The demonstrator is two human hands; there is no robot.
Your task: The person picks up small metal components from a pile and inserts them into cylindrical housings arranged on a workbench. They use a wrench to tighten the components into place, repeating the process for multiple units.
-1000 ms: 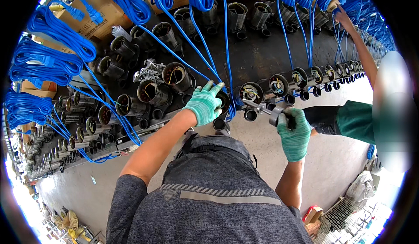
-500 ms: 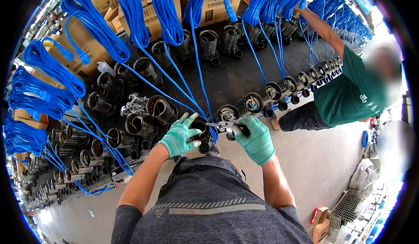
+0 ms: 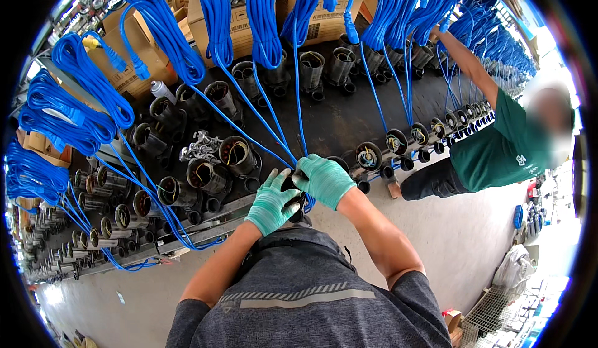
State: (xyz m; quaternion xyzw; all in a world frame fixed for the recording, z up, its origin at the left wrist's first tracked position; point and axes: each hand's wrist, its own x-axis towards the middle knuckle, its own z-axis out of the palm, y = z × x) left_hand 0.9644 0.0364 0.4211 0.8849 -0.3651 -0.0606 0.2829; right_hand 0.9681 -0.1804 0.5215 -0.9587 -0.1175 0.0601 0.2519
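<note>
At the front edge of the bench, my two green-gloved hands meet over a dark cylindrical motor housing (image 3: 294, 201), mostly covered by them. My left hand (image 3: 272, 203) curves its thumb and fingers round the left side of the housing. From the right, my right hand (image 3: 324, 180) reaches over it with fingers bent and pressed together; whatever they pinch is hidden. Thin blue cables (image 3: 299, 120) run down to this spot from the hanging coils. Left of my hands stands an open housing (image 3: 238, 155) with wires inside.
Coiled blue cords (image 3: 261, 21) hang along the bench's far side, before cardboard boxes (image 3: 218, 27). A pile of small metal parts (image 3: 200, 145) lies behind the left housings. Rightward, more wired housings (image 3: 369, 156) line the edge. A person in a green shirt (image 3: 489, 142) reaches up to the cords.
My right hand has moved left over the housing beside my left hand. The silvery tool it held is no longer visible. My left hand's fingers have drawn in. The view has shifted slightly.
</note>
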